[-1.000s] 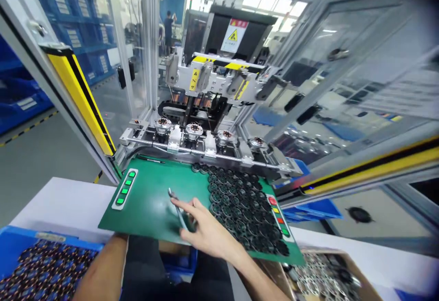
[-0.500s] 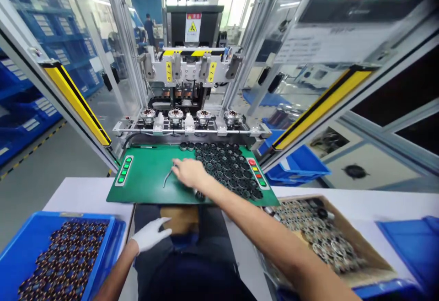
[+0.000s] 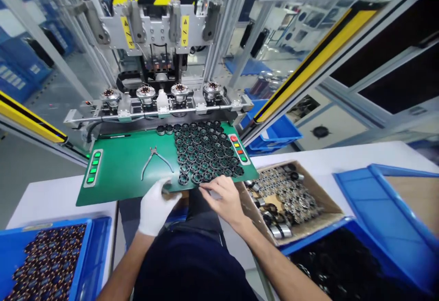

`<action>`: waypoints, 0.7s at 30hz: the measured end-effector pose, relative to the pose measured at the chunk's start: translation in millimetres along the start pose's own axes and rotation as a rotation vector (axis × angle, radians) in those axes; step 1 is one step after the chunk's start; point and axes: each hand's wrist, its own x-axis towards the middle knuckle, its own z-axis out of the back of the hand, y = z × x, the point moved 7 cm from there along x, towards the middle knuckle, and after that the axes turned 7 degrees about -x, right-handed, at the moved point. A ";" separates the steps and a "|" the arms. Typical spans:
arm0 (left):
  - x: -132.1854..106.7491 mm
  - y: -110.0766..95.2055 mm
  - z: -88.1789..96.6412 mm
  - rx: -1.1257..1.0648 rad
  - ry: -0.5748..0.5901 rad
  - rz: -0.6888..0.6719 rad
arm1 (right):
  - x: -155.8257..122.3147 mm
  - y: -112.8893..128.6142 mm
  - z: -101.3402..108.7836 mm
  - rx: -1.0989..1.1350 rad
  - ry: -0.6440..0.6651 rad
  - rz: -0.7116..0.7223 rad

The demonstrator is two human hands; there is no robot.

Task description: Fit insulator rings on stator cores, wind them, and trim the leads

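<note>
Black rings crowd the right side of the green board. At its front edge, the left hand looks slack and empty; I cannot tell whether the right hand pinches a ring. A nudge could tip rings off.

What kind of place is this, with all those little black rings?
It looks like a factory workshop. You can tell from the big machine, the many matching black rings on the green board, and the box with lots of metal parts.
</note>
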 end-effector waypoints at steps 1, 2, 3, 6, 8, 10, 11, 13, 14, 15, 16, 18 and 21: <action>9.0 -5.4 -9.6 0.001 -0.008 -0.012 | -5.6 1.9 -2.0 0.022 -0.013 0.006; 15.6 -9.2 -17.8 -0.002 -0.011 -0.021 | -10.2 3.4 -2.6 0.046 -0.025 0.016; 20.1 -11.9 -24.2 -0.009 -0.012 -0.029 | -14.0 4.4 -2.0 0.071 -0.036 0.029; 23.7 -14.8 -33.2 -0.044 -0.018 -0.052 | -22.8 4.6 2.6 0.140 -0.068 0.079; 22.3 -14.7 -34.9 -0.073 -0.026 -0.066 | -26.6 3.8 4.2 0.174 -0.079 0.113; 20.3 -14.9 -37.2 -0.103 -0.033 -0.078 | -28.0 4.2 2.9 0.199 -0.074 0.140; 19.4 -15.5 -39.0 -0.118 -0.033 -0.084 | -27.7 5.2 1.7 0.208 -0.067 0.151; 17.1 -17.5 -42.6 -0.143 -0.027 -0.097 | -25.3 8.8 0.0 0.222 -0.051 0.176; 15.7 -18.9 -43.3 -0.153 -0.019 -0.104 | -23.1 11.3 0.2 0.227 -0.041 0.193; 14.0 -20.5 -42.2 -0.160 -0.009 -0.111 | -20.3 13.8 1.8 0.231 -0.032 0.212; 12.4 -22.1 -38.2 -0.163 -0.001 -0.118 | -16.6 15.7 4.9 0.235 -0.021 0.231; 11.0 -25.5 -18.5 -0.159 0.006 -0.131 | -5.5 17.2 16.0 0.240 0.002 0.271; 22.1 -36.6 44.2 -0.045 -0.022 -0.188 | 24.8 13.5 43.7 0.242 0.037 0.328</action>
